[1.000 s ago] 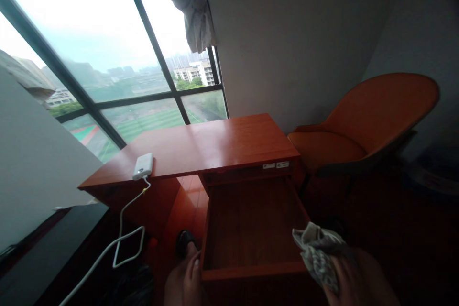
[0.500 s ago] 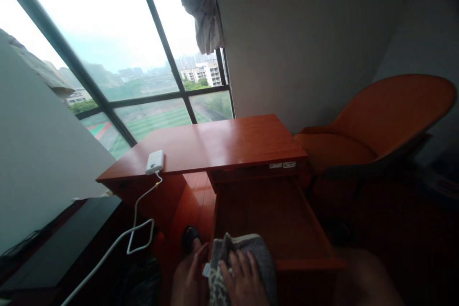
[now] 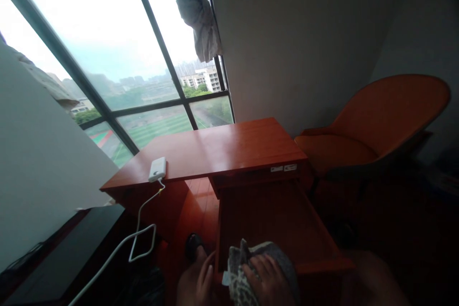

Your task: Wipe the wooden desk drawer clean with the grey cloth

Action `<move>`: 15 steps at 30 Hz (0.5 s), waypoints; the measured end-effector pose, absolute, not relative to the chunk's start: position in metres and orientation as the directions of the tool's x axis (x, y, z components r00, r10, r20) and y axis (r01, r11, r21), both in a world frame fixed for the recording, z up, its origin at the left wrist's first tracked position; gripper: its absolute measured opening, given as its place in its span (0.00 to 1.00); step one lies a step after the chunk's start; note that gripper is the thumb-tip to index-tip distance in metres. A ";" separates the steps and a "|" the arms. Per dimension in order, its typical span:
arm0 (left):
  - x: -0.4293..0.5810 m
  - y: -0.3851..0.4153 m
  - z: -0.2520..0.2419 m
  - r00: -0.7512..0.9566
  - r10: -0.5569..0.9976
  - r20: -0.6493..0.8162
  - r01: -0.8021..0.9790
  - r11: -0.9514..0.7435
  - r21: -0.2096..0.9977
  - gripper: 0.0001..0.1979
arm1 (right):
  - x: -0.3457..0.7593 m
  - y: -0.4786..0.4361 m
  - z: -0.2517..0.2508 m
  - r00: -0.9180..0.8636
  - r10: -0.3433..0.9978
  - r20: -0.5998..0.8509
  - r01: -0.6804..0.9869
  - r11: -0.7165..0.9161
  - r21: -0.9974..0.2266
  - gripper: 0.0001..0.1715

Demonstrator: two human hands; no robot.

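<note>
My right hand is closed over a folded grey patterned cloth with a small white tag at its left edge. The cloth lies at the front of a pulled-out wooden drawer, over its front left corner. Just left of that corner is my left hand, its fingers stretched out and close to the drawer's side. Nothing shows in the left hand, and its lower part runs into shadow.
The reddish wooden desk bears a white power bank at its left, with a white cable hanging down. An orange chair stands right. A dark flat surface lies left. Windows rise behind the desk.
My right hand and the cloth have shifted right along the drawer's front. The left hand has moved slightly right too. The view has tilted a little.
</note>
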State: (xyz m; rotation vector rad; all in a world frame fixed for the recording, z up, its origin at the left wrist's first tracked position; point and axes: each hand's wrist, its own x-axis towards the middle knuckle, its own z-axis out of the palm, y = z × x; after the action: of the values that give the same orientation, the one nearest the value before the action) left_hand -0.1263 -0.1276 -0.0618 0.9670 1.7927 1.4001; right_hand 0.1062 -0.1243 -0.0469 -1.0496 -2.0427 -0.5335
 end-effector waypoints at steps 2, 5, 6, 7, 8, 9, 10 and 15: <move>-0.125 -0.129 -0.067 -0.467 0.882 -0.055 0.169 0.150 0.974 0.22 | 0.146 -0.126 -0.045 -0.437 0.504 0.745 0.816 0.571 0.092 0.19; -0.127 -0.132 -0.073 -0.430 0.900 -0.068 0.196 0.167 0.966 0.25 | 0.213 -0.129 -0.058 -0.542 0.574 0.614 0.809 0.555 0.194 0.27; -0.128 -0.133 -0.074 -0.431 0.899 -0.074 0.209 0.179 0.961 0.27 | 0.236 -0.130 -0.065 -0.556 0.594 0.581 0.806 0.555 0.205 0.30; -0.128 -0.133 -0.075 -0.437 0.896 -0.077 0.226 0.192 0.955 0.28 | 0.257 -0.131 -0.072 -0.540 0.632 0.556 0.824 0.531 0.197 0.32; -0.128 -0.132 -0.075 -0.448 0.890 -0.082 0.244 0.210 0.947 0.29 | 0.275 -0.132 -0.080 -0.521 0.664 0.537 0.840 0.511 0.184 0.34; -0.127 -0.132 -0.075 -0.466 0.881 -0.085 0.263 0.230 0.937 0.30 | 0.292 -0.134 -0.087 -0.524 0.682 0.510 0.840 0.511 0.180 0.35; -0.126 -0.131 -0.075 -0.483 0.871 -0.085 0.280 0.246 0.928 0.30 | 0.304 -0.136 -0.093 -0.523 0.700 0.486 0.844 0.506 0.180 0.36; -0.118 -0.127 -0.074 -0.558 0.829 -0.029 0.360 0.273 0.892 0.27 | 0.323 -0.136 -0.116 -0.465 0.766 0.444 0.884 0.426 0.191 0.41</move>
State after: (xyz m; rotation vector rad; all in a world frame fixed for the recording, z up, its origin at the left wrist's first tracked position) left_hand -0.1175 -0.1266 -0.0742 1.0681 2.0494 1.2380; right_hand 0.3232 -0.1360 -0.1160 -1.4282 -2.3939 -0.5815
